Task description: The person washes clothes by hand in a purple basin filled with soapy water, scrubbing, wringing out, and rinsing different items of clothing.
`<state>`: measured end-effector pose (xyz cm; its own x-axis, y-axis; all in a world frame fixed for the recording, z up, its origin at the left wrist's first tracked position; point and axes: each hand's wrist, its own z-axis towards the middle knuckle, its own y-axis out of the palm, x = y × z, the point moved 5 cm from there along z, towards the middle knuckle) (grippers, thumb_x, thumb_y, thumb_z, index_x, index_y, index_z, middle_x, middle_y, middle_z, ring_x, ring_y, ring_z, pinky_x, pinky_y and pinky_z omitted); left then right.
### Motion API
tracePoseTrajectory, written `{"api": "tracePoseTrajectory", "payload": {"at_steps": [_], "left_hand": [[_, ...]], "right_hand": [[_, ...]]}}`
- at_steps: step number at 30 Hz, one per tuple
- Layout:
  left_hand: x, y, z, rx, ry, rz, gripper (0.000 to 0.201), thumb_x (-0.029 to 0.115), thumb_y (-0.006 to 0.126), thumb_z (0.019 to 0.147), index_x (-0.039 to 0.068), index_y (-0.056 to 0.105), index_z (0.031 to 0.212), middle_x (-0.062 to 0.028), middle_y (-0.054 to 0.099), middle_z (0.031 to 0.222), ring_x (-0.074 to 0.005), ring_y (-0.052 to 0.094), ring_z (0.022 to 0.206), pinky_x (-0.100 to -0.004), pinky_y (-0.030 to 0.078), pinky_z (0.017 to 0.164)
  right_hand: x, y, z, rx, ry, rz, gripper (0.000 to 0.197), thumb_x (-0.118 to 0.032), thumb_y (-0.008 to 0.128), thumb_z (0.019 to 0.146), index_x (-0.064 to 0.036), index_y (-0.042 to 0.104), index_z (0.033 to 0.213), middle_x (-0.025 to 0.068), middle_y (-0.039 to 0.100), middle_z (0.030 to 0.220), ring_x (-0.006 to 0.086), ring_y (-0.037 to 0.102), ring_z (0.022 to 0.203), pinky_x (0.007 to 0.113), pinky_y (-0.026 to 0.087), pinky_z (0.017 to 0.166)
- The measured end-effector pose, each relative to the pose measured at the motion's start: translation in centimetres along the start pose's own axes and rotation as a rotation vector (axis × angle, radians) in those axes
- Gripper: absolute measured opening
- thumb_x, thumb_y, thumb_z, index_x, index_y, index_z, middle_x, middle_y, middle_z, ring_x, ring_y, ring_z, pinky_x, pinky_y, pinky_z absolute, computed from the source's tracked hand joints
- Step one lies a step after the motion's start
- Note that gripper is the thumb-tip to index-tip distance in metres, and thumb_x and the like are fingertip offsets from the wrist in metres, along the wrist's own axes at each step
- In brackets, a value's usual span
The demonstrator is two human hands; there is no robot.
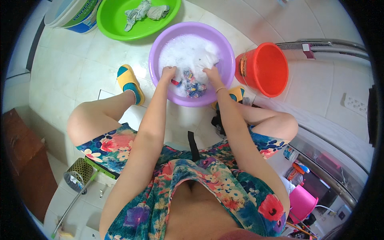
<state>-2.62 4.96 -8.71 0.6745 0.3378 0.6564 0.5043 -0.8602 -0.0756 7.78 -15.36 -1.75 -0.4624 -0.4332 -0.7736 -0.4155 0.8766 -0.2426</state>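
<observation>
Between my feet stands a purple basin [153,60] filled with white suds [182,46]. At its left side my left hand [168,72] is closed at the foam, and whatever its fingers hold is hidden. My right hand [212,73], on the opposite side, grips a white, foam-covered cloth [207,59]. A patterned, multicoloured wet cloth [195,89] lies in the water between my wrists, toward the near rim. Beside my left hand a small red and blue patch shows through the suds.
A green basin [116,30] with pale wet cloths [138,15] stands beyond, next to a white bucket [76,16]. A red bucket [272,70] is close on the right. Left and behind are a mesh bin [80,172] and a green-handled tool [76,202]; a pink container [302,202] sits lower right.
</observation>
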Motion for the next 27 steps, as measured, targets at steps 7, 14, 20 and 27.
{"api": "tracePoseTrajectory", "payload": {"at_steps": [7, 14, 20, 27], "left_hand": [[2.1, 4.0, -2.0, -0.206, -0.210, -0.217, 0.052, 0.046, 0.038, 0.088, -0.001, 0.053, 0.106, -0.0137, 0.059, 0.095, -0.0209, 0.058, 0.081, -0.0364, 0.049, 0.065], [7.0, 3.1, -1.7, -0.521, 0.014, -0.719, 0.058, 0.049, 0.029, 0.090, 0.004, 0.042, 0.124, -0.0136, 0.050, 0.121, -0.0296, 0.048, 0.111, -0.0435, 0.040, 0.091], [11.9, 3.1, -5.8, -0.418, -0.076, -0.396, 0.057, 0.050, 0.041, 0.086, 0.007, 0.044, 0.122, -0.0093, 0.052, 0.115, -0.0202, 0.053, 0.097, -0.0293, 0.046, 0.080], [15.0, 2.5, -5.7, -0.398, 0.099, -0.260, 0.070, 0.060, 0.033, 0.085, 0.007, 0.034, 0.130, -0.0099, 0.042, 0.125, -0.0239, 0.047, 0.107, -0.0336, 0.042, 0.083]], "right_hand": [[-7.1, 3.5, -5.5, -0.087, -0.362, -0.166, 0.028, -0.009, 0.057, 0.067, 0.0010, 0.061, 0.094, 0.0145, 0.063, 0.082, 0.0241, 0.060, 0.076, 0.034, 0.046, 0.069], [-12.4, 6.3, -8.2, -0.127, -0.617, -0.233, 0.026, -0.008, 0.059, 0.068, 0.0033, 0.060, 0.092, 0.0146, 0.063, 0.077, 0.0201, 0.061, 0.073, 0.032, 0.047, 0.069], [-19.1, -0.5, -9.5, -0.076, -0.427, -0.190, 0.026, -0.009, 0.058, 0.065, 0.0057, 0.060, 0.087, 0.0135, 0.064, 0.073, 0.0193, 0.061, 0.066, 0.031, 0.047, 0.061], [-24.4, -0.4, -9.9, -0.226, -0.513, 0.309, 0.017, -0.003, 0.053, 0.068, 0.0064, 0.060, 0.080, 0.0040, 0.062, 0.074, 0.0106, 0.054, 0.067, 0.025, 0.043, 0.060]]}}
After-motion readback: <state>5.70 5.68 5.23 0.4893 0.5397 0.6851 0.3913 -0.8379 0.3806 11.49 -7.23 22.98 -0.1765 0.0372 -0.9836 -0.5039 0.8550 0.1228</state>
